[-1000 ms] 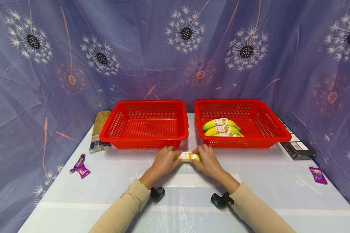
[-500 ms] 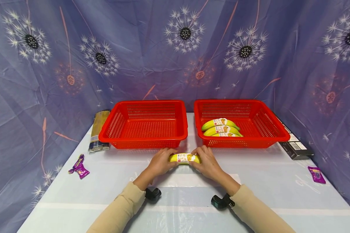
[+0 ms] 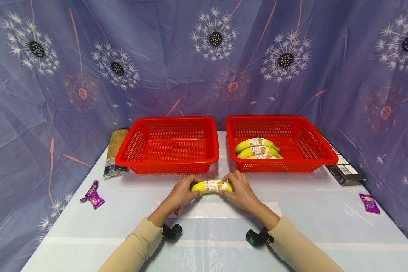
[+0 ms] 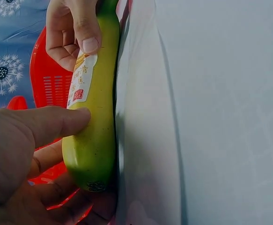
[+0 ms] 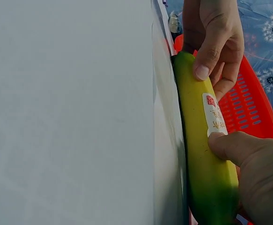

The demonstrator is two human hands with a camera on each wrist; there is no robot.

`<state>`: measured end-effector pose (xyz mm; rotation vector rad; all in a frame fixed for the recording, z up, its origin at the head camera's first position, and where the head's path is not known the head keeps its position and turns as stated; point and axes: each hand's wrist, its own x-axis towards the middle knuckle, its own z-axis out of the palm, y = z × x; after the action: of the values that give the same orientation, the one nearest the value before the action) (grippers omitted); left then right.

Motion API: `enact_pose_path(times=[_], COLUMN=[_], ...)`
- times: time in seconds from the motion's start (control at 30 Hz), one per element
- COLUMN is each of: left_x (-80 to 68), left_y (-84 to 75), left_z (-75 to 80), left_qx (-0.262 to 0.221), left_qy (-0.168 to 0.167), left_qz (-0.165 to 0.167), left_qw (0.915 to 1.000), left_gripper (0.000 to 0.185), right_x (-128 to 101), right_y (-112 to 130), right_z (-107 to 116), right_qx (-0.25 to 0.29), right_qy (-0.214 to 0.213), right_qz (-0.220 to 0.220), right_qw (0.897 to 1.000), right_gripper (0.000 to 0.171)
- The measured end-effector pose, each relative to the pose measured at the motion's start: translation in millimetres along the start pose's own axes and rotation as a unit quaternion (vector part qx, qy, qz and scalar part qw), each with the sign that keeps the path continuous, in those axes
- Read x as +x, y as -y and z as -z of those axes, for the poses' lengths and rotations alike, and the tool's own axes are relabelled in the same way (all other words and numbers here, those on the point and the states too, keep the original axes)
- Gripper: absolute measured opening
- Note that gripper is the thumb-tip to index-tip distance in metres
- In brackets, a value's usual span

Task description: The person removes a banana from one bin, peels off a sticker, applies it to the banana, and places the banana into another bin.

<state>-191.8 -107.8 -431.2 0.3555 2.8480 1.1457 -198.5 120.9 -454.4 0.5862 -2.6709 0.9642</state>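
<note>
A yellow banana with a white and orange label lies across the white table just in front of two red baskets. My left hand grips its left end and my right hand grips its right end. In the left wrist view my thumb presses the banana near its tip, and the other hand pinches the far end. The right wrist view shows the same banana held from the other side. The left basket has nothing in it. The right basket holds three labelled bananas.
A packet of spaghetti lies left of the baskets, a dark box right of them. Purple sweet wrappers lie at the left and right table edges. Patterned blue cloth hangs behind and at both sides.
My left hand has slid leftward along the banana, so more of the fruit shows between the hands. The banana has shifted slightly left and nearer to me.
</note>
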Motion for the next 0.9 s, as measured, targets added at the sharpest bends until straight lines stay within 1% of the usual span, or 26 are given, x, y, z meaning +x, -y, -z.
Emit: enact_pose_path(times=[0.13,0.23,0.33,0.43,0.53,0.6,0.67,0.7,0.77,0.83,0.9], left_x=[-1.0,-1.6,-2.0,-2.3,-2.7,-3.0,-3.2,-3.2,-3.2,-3.3,-3.5], left_y=[0.3,0.3,0.1,0.0,0.2,0.3,0.7,0.8,0.8,0.7,0.5], left_z=[0.3,0.1,-0.3,-0.5,-0.2,0.1,0.3,0.4,0.3,0.2,0.1], left_qx=[0.002,0.003,0.005,0.006,0.006,0.007,0.007,0.006,0.005,0.004,0.005], left_qy=[0.0,0.0,0.001,0.0,-0.002,-0.004,-0.005,-0.005,-0.005,-0.004,-0.003], left_qz=[-0.003,-0.001,0.002,0.0,-0.01,-0.015,-0.018,-0.019,-0.019,-0.018,-0.019], left_qw=[1.0,1.0,1.0,1.0,0.9999,0.9999,0.9998,0.9998,0.9998,0.9998,0.9998], left_gripper=[0.03,0.03,0.03,0.029,0.029,0.029,0.029,0.029,0.029,0.029,0.029], right_x=[-1.4,-3.2,-6.9,-12.7,-19.6,-23.2,-25.4,-26.2,-26.9,-27.0,-26.9], right_y=[-0.2,-2.6,-7.3,-15.4,-26.4,-35.5,-44.8,-49.2,-57.0,-63.1,-67.4], right_z=[2.9,8.4,15.8,25.1,37.9,47.7,58.5,63.9,75.5,86.6,97.2], right_qx=[0.01,0.046,0.094,0.132,0.15,0.158,0.171,0.18,0.203,0.228,0.259], right_qy=[0.008,0.021,0.033,0.033,0.021,0.01,-0.006,-0.015,-0.036,-0.064,-0.091], right_qz=[0.0,-0.01,-0.036,-0.059,-0.082,-0.111,-0.149,-0.171,-0.214,-0.244,-0.267], right_qw=[1.0,0.999,0.994,0.989,0.985,0.981,0.974,0.969,0.955,0.94,0.924], right_gripper=[0.033,0.032,0.033,0.032,0.032,0.032,0.035,0.037,0.041,0.045,0.044])
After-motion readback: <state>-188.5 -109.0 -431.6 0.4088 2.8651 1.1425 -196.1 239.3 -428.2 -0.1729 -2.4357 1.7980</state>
